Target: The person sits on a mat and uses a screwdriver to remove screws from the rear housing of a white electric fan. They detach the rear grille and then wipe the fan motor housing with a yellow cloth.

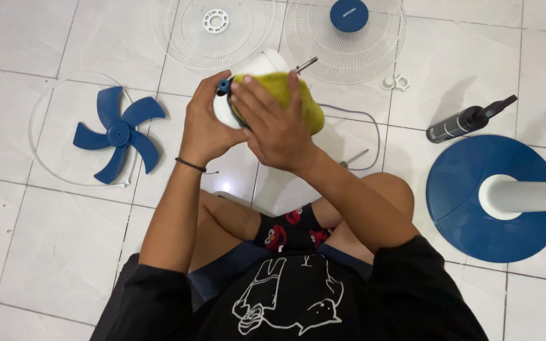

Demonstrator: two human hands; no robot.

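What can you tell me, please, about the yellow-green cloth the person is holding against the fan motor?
The cloth is yellow-green and looks soft, like a microfibre rag. It is bunched and draped over the white fan motor, covering much of its near side. The right hand lies spread on top, fingers pressing it against the housing. The left hand grips the motor beside it, next to a small blue knob. The metal shaft sticks out past the cloth's far edge. It is held above the tiled floor.

Home floor: white tiles [52,246], dismantled fan blade [119,134], grilles [210,28].
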